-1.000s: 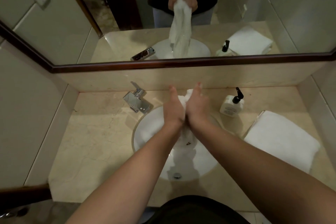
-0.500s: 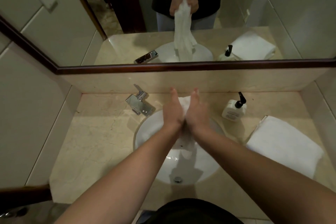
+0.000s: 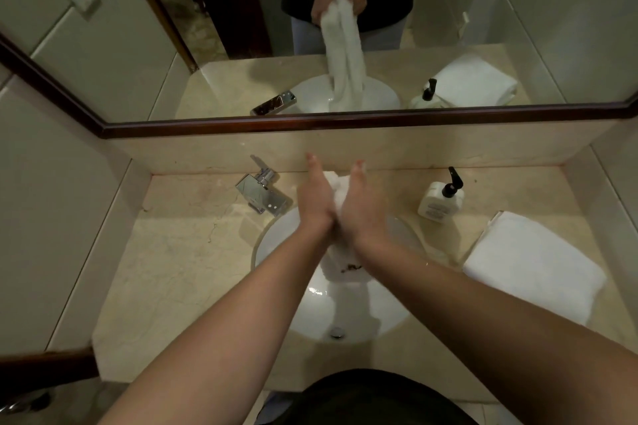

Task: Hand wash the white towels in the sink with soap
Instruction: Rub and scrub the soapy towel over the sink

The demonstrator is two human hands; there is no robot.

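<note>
One chrome tap (image 3: 259, 190) stands left of the sink (image 3: 286, 241), above which two hands, left hand (image 3: 315, 198) and right hand (image 3: 362, 205), press one wet white towel (image 3: 336, 183) between flat palms with straight fingers, while right of the sink sit one soap bottle (image 3: 440, 198) and one folded towel (image 3: 531, 264).

towel (image 3: 336, 183): white | sink (image 3: 286, 235): white | counter (image 3: 179, 252): beige marble | pump (image 3: 452, 183): black

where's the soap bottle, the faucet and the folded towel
soap bottle (image 3: 439, 205), head view, on its white body
faucet (image 3: 261, 192), head view, on its chrome spout
folded towel (image 3: 537, 264), head view, middle of its top face
</note>
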